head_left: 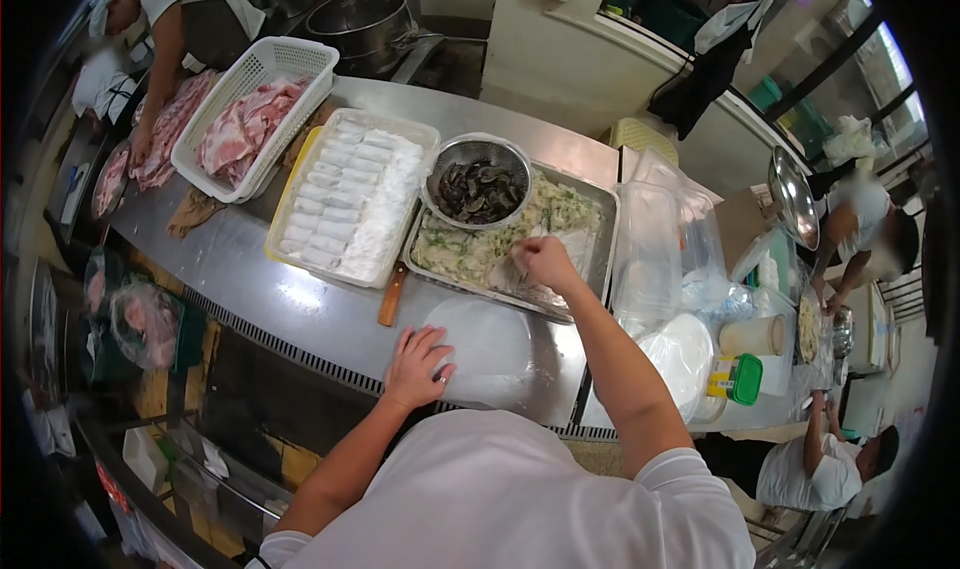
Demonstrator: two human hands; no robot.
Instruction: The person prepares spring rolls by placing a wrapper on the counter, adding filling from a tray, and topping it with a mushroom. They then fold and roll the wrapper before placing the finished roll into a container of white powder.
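My left hand (418, 367) lies with fingers spread on the left edge of a thin, pale round sheet (480, 347) on the steel counter. Over the near right part of a metal tray (606, 231) of chopped green-and-white filling, my right hand (548, 265) has its fingers closed; what they hold, if anything, is too small to make out. A metal colander (436, 191) of dark pieces rests on the tray's far left part. Left of it, white rolls (345, 184) sit in rows in a white container (428, 141). A wooden handle (393, 294) sticks out near the tray's left corner.
A white basket (325, 61) of raw meat stands at the back left, with a person (165, 29) handling meat beyond it. Clear plastic containers (645, 249), a white round stack (680, 354) and a green-lidded tub (745, 379) are on the right. Other people work at far right.
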